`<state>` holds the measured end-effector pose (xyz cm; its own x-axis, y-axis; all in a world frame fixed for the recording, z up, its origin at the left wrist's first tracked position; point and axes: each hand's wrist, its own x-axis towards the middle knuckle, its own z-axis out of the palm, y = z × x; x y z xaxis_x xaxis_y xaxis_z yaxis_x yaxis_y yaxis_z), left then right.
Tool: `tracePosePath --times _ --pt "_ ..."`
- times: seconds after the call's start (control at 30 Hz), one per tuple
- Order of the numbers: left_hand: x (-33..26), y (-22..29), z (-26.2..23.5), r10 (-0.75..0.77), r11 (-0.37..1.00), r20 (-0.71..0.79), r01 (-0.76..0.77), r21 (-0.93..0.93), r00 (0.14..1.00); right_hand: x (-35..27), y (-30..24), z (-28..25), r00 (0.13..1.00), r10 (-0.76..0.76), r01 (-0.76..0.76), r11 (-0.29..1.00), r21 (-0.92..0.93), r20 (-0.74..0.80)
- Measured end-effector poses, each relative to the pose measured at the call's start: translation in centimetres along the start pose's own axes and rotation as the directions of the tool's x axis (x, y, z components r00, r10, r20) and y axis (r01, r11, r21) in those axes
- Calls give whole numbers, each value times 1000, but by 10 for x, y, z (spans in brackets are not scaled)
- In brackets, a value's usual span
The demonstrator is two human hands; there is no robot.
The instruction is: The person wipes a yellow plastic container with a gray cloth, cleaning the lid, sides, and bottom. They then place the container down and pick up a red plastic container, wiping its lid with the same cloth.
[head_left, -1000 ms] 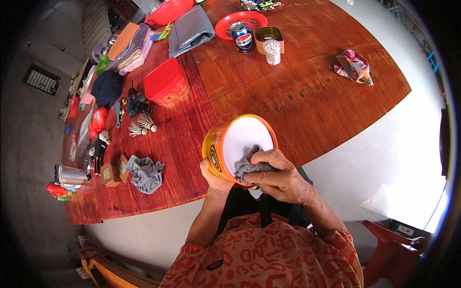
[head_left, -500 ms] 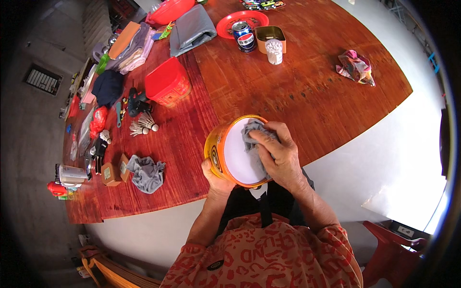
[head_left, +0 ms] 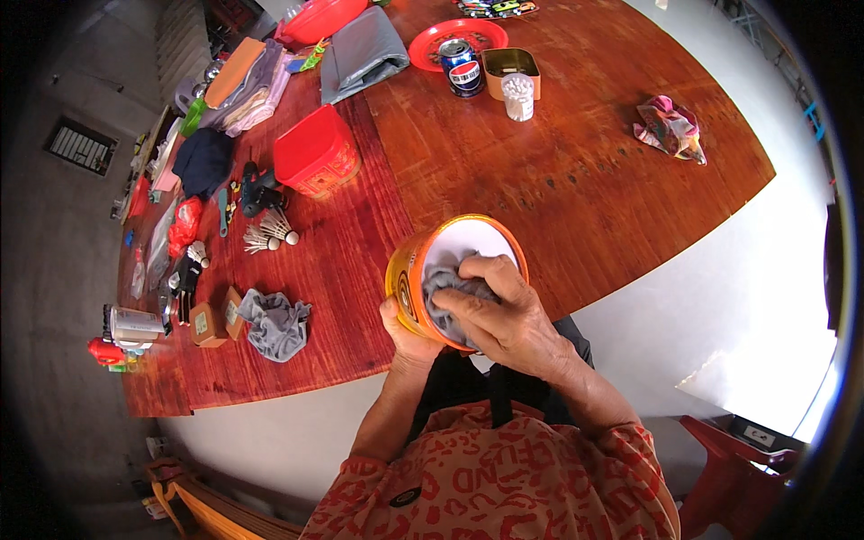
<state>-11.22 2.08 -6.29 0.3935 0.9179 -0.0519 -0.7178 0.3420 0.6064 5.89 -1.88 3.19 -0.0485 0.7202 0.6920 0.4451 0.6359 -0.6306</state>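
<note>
A round yellow-and-orange tub (head_left: 404,286) is tilted over the table's front edge, its round white face (head_left: 472,236) turned up towards me. My left hand (head_left: 411,338) grips the tub low on its left side, thumb up along the wall. Pressed to the white face is a crumpled grey cloth (head_left: 441,286), with my right hand (head_left: 508,317) closed on it. Part of the cloth is hidden beneath those fingers. A second grey cloth (head_left: 274,326) lies bunched on the table to the left of the tub.
Left of me on the red-brown table (head_left: 576,225) are shuttlecocks (head_left: 272,232), a cordless drill (head_left: 260,191), a red plastic bin (head_left: 315,153) and small brown boxes (head_left: 208,326). Farther back stand a blue drink can (head_left: 463,72) and a cotton-swab container (head_left: 518,97). A crumpled colourful wrapper (head_left: 671,129) lies right.
My right hand has slid the grey cloth from the upper right of the white face to its lower left. My left hand keeps its hold on the tub, which has barely shifted.
</note>
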Motion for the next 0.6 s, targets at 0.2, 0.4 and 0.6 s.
tracePosePath --times 0.2,0.4,0.6 --pt "1 0 4 34 997 -18 -33 73 999 15 12 7 993 49 -58 995 -81 -107" --pt "1 2 16 9 997 -78 -15 -76 997 8 16 7 902 382 -399 915 -53 -201" --pt "4 1 6 16 998 -22 -14 69 1000 13 20 5 990 84 -78 996 53 -117"
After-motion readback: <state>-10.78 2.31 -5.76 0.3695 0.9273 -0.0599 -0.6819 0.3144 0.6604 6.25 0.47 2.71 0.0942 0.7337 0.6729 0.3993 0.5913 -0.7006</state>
